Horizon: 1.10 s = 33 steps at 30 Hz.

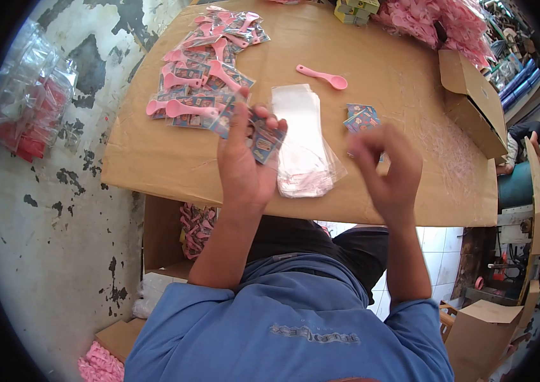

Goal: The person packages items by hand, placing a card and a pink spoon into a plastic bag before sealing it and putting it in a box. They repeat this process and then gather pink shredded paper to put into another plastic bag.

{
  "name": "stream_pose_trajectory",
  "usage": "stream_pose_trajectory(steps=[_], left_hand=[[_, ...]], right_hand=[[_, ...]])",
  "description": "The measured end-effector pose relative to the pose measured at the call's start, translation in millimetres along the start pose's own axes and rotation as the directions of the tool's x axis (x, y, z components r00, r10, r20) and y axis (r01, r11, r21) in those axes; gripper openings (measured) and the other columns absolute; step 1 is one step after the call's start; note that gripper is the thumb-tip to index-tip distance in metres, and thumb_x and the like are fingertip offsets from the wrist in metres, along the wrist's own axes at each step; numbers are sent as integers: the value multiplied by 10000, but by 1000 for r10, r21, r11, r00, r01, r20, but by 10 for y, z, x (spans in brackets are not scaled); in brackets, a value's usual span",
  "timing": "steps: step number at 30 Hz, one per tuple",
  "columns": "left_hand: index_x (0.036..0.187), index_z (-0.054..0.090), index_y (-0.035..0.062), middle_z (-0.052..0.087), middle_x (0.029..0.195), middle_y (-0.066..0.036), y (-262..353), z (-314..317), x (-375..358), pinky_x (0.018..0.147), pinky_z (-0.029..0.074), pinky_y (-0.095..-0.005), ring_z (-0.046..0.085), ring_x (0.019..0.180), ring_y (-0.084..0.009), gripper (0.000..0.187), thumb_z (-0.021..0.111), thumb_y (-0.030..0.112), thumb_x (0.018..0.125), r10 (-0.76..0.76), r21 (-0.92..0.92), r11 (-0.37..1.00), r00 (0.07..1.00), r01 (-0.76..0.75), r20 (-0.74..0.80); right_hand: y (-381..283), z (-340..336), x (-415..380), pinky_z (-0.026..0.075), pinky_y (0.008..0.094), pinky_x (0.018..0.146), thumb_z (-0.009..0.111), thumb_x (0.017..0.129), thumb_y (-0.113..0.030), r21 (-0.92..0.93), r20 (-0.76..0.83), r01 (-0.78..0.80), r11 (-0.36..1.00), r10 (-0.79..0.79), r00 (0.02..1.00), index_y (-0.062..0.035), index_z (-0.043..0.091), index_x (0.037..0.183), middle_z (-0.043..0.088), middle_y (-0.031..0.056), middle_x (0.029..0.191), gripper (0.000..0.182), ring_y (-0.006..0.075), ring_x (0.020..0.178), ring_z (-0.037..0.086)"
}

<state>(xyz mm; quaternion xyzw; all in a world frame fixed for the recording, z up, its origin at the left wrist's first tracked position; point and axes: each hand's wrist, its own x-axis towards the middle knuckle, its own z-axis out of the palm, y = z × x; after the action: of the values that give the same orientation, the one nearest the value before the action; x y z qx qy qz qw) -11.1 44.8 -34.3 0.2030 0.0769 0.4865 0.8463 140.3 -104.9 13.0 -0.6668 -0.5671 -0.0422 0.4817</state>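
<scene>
My left hand (242, 165) is closed around a small blue printed card (269, 141), which seems to be in a clear plastic sleeve. My right hand (390, 169) is raised at the near edge of a small pile of blue printed cards (362, 116); its fingers are smeared by motion. Between the hands lies a stack of clear plastic bags (298, 137). One loose pink spoon (322, 77) rests beyond the bags. To the left, pink spoons packed with printed cards (187, 83) are heaped together.
An open cardboard box (474, 102) stands at the table's right edge, near a pile of pink items (432, 22). Small yellow-green boxes (354, 10) sit at the back. Plastic bags (31, 95) hang on the left wall. Another person (528, 140) is at far right.
</scene>
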Motion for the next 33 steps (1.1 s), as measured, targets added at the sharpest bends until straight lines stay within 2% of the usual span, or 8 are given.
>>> stream_pose_trajectory(steps=[1,5,8,14,20,25,27,33], left_hand=[[1411,551,91,671,976,-24,37,-2,-8,916,557,-350,655,874,-127,390,598,295,1082,4,2,1000,1000,-4,-9],[1417,542,89,686,1028,-51,80,22,-139,950,562,-394,671,908,-151,413,575,340,1090,-30,41,999,1000,30,-5],[1437,517,90,695,1080,-87,56,65,-269,990,567,-445,691,953,-184,441,558,364,1094,-55,95,994,998,55,0],[1438,489,61,687,1168,-117,172,-43,-323,1008,573,-485,709,1025,-229,481,544,393,1094,31,159,987,999,-34,22],[1422,489,63,672,1186,-104,88,-37,-253,1067,535,-472,686,1078,-238,460,541,384,1097,67,106,992,997,-72,46],[1407,499,54,658,1235,-125,188,-14,-125,1130,500,-500,661,1138,-244,459,563,377,1087,238,85,966,969,-244,67],[1393,512,52,655,1240,-137,219,14,-57,1144,494,-504,654,1160,-250,451,572,373,1082,303,65,951,953,-302,0],[1398,482,57,659,1228,-150,167,94,85,1117,518,-484,673,1131,-246,481,569,405,1079,360,46,932,933,-359,3]], right_hand=[[65,4,179,502,329,663,778,877,-73,-8,29,-80,997,81,996,-67,762,1028,680,77,836,153,220,770,645],[514,329,989,539,416,793,684,975,-213,-125,264,53,991,-19,964,-76,739,1138,750,119,949,220,297,859,681],[1177,804,1298,548,436,840,677,973,-238,-318,301,345,883,-251,920,-90,740,1154,755,134,1015,242,326,944,677],[1287,975,1504,546,438,859,673,958,-163,-370,553,385,845,-133,823,-78,737,1138,723,142,988,209,345,978,673],[1490,752,1485,541,422,837,683,938,-67,-191,472,222,956,-109,875,-42,719,1139,701,158,1015,206,331,928,685],[698,76,1104,542,336,787,651,984,-78,-122,76,147,982,-139,987,9,670,1149,668,113,954,187,206,841,658],[432,-130,749,515,272,747,657,1001,-82,130,-52,-120,984,127,991,25,655,1081,652,60,940,134,115,806,612],[276,-218,-323,472,227,710,709,970,-50,626,40,-405,666,492,870,5,650,1056,671,31,909,118,75,796,601]])
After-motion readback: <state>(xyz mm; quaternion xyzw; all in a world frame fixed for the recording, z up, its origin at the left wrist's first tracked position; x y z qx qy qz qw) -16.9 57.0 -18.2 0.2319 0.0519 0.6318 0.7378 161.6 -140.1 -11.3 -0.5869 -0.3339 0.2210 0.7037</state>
